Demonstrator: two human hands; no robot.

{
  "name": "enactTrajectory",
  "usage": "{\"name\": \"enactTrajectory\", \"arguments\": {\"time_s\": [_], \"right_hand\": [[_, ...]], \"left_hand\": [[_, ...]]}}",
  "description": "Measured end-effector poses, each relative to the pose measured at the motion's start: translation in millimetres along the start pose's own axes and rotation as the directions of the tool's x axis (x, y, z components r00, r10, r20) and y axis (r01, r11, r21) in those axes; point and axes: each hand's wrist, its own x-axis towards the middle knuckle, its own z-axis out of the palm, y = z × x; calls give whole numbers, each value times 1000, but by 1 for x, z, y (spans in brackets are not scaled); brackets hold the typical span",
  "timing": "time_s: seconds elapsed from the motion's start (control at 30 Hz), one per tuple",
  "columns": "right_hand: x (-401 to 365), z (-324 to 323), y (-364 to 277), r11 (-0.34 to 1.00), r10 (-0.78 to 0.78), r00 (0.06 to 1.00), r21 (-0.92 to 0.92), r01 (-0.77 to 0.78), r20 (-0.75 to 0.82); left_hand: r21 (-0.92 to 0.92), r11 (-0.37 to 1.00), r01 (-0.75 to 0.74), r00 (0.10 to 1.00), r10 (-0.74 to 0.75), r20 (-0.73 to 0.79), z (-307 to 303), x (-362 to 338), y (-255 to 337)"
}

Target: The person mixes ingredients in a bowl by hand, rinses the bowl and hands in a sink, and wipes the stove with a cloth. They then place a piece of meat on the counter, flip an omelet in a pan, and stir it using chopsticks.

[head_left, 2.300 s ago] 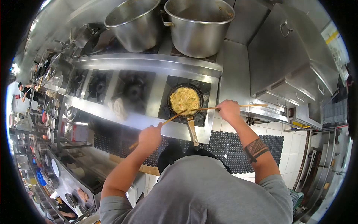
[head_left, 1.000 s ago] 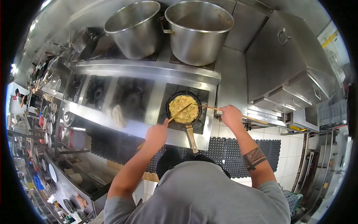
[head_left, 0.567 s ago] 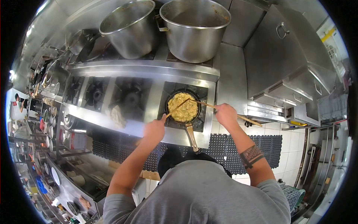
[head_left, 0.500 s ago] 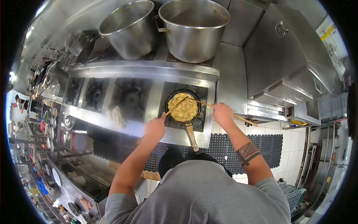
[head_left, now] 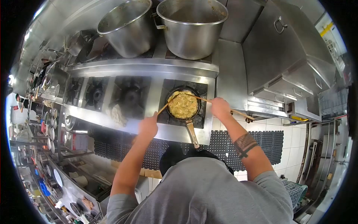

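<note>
A round yellow egg mixture, like an omelette (head_left: 183, 106), fills the dark frying pan (head_left: 200, 106) on the front right burner. The pan's handle (head_left: 192, 134) points toward me, with neither hand on it. My left hand (head_left: 148, 127) is closed around a thin wooden stick (head_left: 163, 108), like a long chopstick, whose tip reaches the egg's upper left edge. My right hand (head_left: 220, 107) grips another long wooden stick (head_left: 201, 99). Its tip lies at the egg's top edge, and its back end sticks out past my hand to the right.
Two large steel stockpots (head_left: 192, 37) stand on the rear of the stove. A crumpled white cloth (head_left: 118, 115) lies on the stove's front edge, left of the pan. Metal drawers (head_left: 289, 89) are at the right; a black rubber mat (head_left: 257, 143) covers the floor.
My left hand has moved left and slightly toward me, drawing its stick from the egg's middle to its left edge. The egg's top edge looks more gathered. My right hand has barely shifted.
</note>
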Motion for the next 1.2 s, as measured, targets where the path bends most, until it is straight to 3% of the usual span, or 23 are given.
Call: {"name": "enactTrajectory", "arguments": {"time_s": [0.07,0.17,0.27,0.5,0.67,0.8,0.87,1.07,1.2], "right_hand": [[-20,-30,8,995,-83,990,-59,77,-110],[-41,-75,1,982,-124,990,-152,114,-63],[-22,-67,8,961,-130,991,-249,118,-29],[-24,-66,11,952,-195,974,-262,161,-111],[-46,-68,-2,943,-193,981,-272,193,24],[-40,-60,10,944,-185,983,-280,175,-10],[-51,-74,6,950,-202,979,-250,187,-32],[-55,-50,7,945,-165,985,-279,173,55],[-60,-59,11,954,-176,984,-240,178,28]], "left_hand": [[-5,1000,-23,998,23,52,-14,-23,9],[-43,996,-76,991,80,108,-8,-52,33],[-59,995,-80,989,87,120,17,-56,47],[-96,995,-41,982,58,178,-1,-77,44],[-79,993,-84,983,95,159,6,-78,52],[-18,996,-87,973,89,215,14,-76,45],[-13,996,-90,975,91,201,-13,-88,45],[27,994,-110,965,100,240,-15,-84,39],[70,993,-93,962,72,264,-43,-88,38]]}}
